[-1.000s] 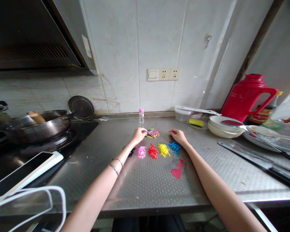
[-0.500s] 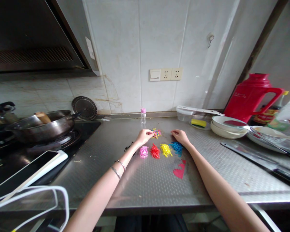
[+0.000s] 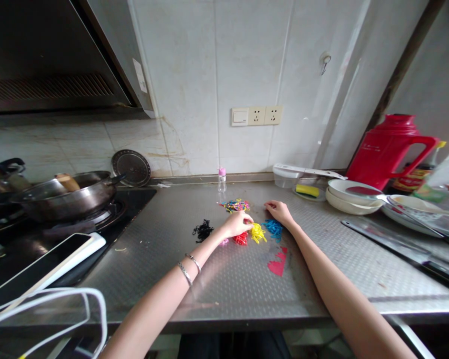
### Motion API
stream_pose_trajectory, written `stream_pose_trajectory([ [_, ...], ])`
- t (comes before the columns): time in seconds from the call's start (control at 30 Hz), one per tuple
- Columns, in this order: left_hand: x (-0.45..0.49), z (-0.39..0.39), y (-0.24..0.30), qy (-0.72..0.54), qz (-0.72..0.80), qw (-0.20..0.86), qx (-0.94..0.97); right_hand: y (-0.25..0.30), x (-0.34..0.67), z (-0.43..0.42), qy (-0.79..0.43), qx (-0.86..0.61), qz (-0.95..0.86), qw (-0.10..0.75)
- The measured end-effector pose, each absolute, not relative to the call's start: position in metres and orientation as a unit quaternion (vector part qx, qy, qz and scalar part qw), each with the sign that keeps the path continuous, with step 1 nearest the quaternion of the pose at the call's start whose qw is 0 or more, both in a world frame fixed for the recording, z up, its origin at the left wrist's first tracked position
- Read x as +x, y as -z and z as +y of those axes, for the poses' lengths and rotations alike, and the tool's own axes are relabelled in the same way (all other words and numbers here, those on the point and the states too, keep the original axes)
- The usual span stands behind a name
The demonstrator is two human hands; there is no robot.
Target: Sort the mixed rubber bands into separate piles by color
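My left hand [image 3: 239,223] reaches across the counter, its thumb and fingertips pinched at the edge of a yellow rubber band pile [image 3: 258,233]. A yellow rubber band seems to be between them, though it is tiny. Under that hand and wrist, a red pile [image 3: 240,239] and a pink pile [image 3: 225,242] are partly covered. My right hand [image 3: 280,212] rests with fingers curled together beside the blue pile [image 3: 274,229]; whatever its fingertips hold is hidden. A mixed-colour pile [image 3: 236,205] lies behind my left hand, and a black pile [image 3: 203,231] to its left.
A clear bottle with a pink cap [image 3: 222,180] stands near the wall. Torn red paper [image 3: 278,263] lies in front of the blue pile. Rightward are a knife [image 3: 389,243], bowls [image 3: 353,199] and a red thermos [image 3: 383,149]. A pan [image 3: 67,197] sits on the stove at left.
My left hand has moved right and nearer, from the mixed pile to the yellow one. The black pile now shows fully, while pink and red are partly covered. My right hand stays put.
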State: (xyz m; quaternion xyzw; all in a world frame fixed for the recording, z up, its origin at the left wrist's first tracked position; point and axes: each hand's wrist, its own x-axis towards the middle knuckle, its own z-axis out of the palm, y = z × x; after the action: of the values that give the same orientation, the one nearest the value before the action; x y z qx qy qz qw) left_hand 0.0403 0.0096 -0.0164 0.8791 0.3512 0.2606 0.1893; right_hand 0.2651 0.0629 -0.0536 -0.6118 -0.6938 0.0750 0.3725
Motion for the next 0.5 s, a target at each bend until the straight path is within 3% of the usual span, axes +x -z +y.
stream_pose_trajectory([
  [0.23,0.023,0.026,0.000,-0.291,0.395,0.226,0.842,0.056,0.266,0.065,-0.071,-0.611,-0.695,0.371],
  [0.5,-0.037,0.064,-0.012,-0.413,0.477,0.263,0.729,0.045,0.251,0.060,-0.035,-0.658,-0.681,0.320],
])
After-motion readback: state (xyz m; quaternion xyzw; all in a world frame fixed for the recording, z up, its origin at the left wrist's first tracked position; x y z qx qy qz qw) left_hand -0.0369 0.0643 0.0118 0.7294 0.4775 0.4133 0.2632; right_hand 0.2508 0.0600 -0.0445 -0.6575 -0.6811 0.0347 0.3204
